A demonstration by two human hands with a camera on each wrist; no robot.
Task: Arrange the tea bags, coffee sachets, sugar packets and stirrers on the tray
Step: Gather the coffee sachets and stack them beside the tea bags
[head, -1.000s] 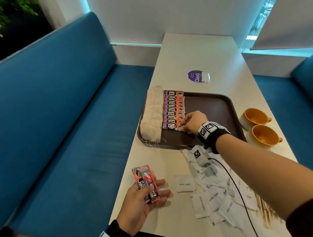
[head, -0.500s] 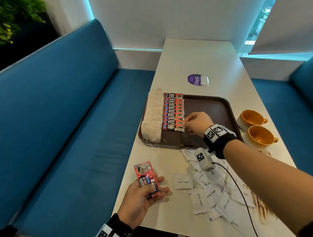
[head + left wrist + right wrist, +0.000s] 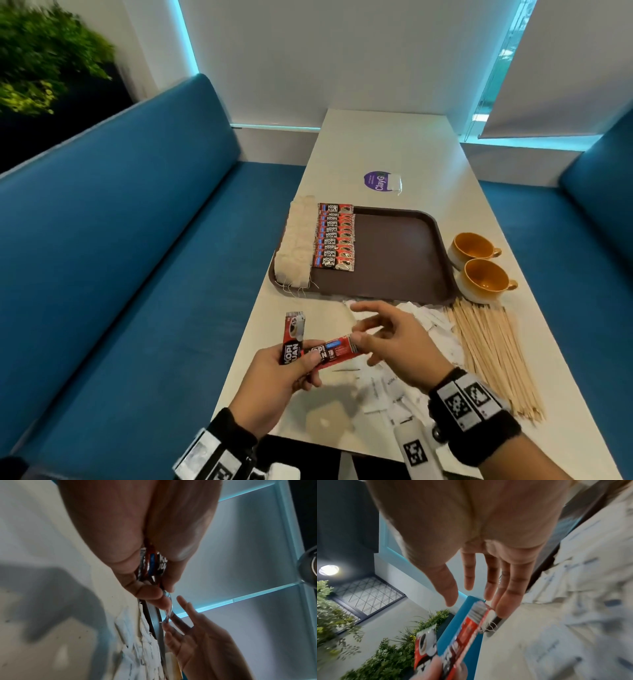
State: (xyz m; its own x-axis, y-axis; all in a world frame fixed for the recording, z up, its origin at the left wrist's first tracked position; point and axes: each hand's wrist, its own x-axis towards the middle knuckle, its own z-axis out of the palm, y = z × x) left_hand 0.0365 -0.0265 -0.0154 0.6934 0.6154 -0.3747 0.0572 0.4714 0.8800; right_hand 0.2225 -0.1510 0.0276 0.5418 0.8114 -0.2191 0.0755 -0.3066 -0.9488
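My left hand (image 3: 305,363) grips two red coffee sachets (image 3: 320,349) above the table's near left edge; one stands upright and one points right. My right hand (image 3: 370,329) is beside them, fingers spread and straight, its thumb tip at the end of the sideways sachet. The right wrist view shows the right hand (image 3: 479,588) open, with the sachet (image 3: 467,627) just past the fingertips. On the brown tray (image 3: 394,257) lie a row of tea bags (image 3: 296,246) at the left and a row of coffee sachets (image 3: 335,238) beside it. White sugar packets (image 3: 387,387) and wooden stirrers (image 3: 493,353) lie on the table.
Two orange cups (image 3: 479,263) stand right of the tray. A purple sticker (image 3: 376,181) lies beyond it. Blue benches flank the narrow table. The tray's right half is bare.
My right hand left the sachet row on the tray and came back to my left hand. The left hand rose and turned one sachet sideways. The stirrers have come into view.
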